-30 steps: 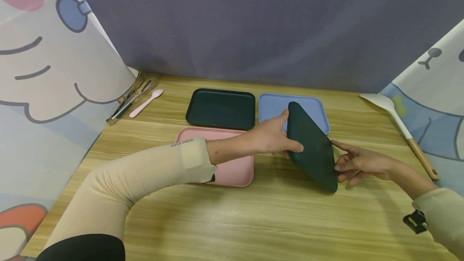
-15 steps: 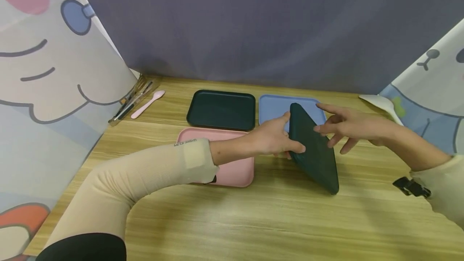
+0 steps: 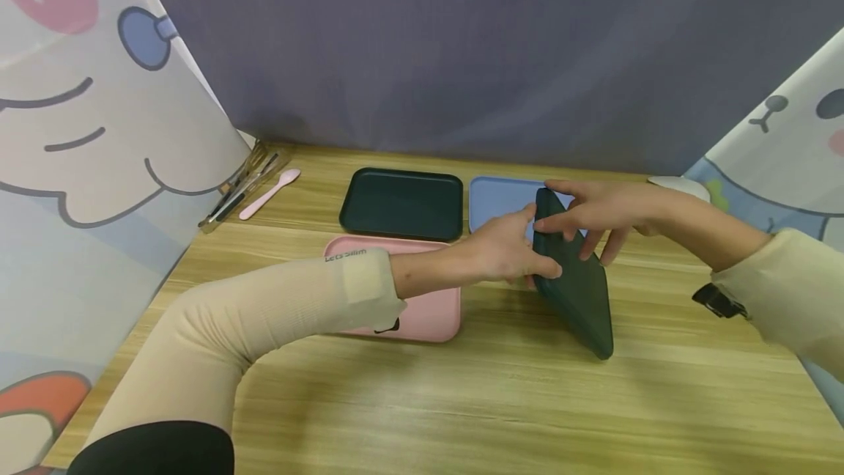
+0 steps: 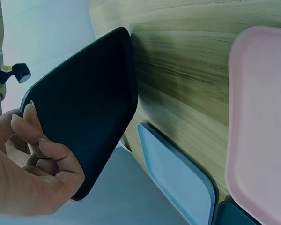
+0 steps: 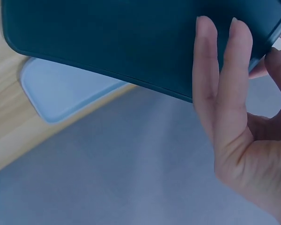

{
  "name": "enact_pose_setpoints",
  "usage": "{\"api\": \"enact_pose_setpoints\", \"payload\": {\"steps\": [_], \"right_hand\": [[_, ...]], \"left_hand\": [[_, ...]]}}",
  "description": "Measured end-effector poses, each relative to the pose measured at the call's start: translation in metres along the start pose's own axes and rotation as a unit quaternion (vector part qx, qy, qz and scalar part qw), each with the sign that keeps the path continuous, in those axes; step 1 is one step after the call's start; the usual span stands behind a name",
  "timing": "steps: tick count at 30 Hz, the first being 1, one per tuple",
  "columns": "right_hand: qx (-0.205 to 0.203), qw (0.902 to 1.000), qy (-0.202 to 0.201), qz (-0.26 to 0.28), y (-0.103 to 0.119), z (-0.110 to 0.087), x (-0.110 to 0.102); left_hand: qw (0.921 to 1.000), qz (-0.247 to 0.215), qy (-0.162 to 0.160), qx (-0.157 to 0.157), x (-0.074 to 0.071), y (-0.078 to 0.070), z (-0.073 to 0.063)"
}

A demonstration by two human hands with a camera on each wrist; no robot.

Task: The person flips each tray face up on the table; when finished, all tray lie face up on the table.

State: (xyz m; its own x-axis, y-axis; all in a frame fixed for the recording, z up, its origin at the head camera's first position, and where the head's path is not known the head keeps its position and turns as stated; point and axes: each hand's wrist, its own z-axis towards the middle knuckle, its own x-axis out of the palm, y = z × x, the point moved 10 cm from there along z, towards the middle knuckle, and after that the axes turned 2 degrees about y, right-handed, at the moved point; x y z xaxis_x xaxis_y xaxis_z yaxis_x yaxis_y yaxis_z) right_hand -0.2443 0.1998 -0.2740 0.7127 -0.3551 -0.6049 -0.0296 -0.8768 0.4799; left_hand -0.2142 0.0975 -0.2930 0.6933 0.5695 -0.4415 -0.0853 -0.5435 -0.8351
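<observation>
A dark green tray (image 3: 576,292) is tilted up on edge on the right half of the table, its underside facing the head camera. My left hand (image 3: 504,249) grips its left edge, thumb on the underside. In the left wrist view, curled fingers lie on the tray's inner face (image 4: 89,98). At the tray's top corner, my right hand (image 3: 609,215) pinches the edge; two straighter fingers (image 5: 232,70) lie across the underside in the right wrist view. Behind it lies a blue tray (image 3: 501,196), partly hidden.
Another dark green tray (image 3: 402,204) lies flat at the back, with a pink tray (image 3: 428,314) before it, partly under my left forearm. Cutlery in a clear holder (image 3: 240,185) and a pink spoon (image 3: 270,194) are at left. A white utensil head (image 3: 679,185) shows at right.
My right hand has moved from the tray's lower right edge up and left to its top corner. My left hand keeps its hold on the tilted tray, which has barely shifted.
</observation>
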Motion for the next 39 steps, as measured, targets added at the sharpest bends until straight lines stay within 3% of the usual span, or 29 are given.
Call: {"api": "enact_pose_setpoints", "payload": {"steps": [21, 35, 39], "right_hand": [[0.023, 0.9990, -0.003, -0.039, 0.025, 0.011, 0.001], [0.020, 0.9994, -0.025, -0.017, 0.027, 0.013, 0.002], [0.024, 0.9993, -0.018, -0.020, 0.026, 0.010, 0.004]], "left_hand": [[0.9997, 0.022, -0.001, 0.009, -0.004, -0.003, -0.004], [0.9993, -0.023, -0.012, 0.026, -0.004, -0.002, -0.002], [0.9975, -0.058, 0.022, 0.033, 0.001, -0.003, -0.005]]}}
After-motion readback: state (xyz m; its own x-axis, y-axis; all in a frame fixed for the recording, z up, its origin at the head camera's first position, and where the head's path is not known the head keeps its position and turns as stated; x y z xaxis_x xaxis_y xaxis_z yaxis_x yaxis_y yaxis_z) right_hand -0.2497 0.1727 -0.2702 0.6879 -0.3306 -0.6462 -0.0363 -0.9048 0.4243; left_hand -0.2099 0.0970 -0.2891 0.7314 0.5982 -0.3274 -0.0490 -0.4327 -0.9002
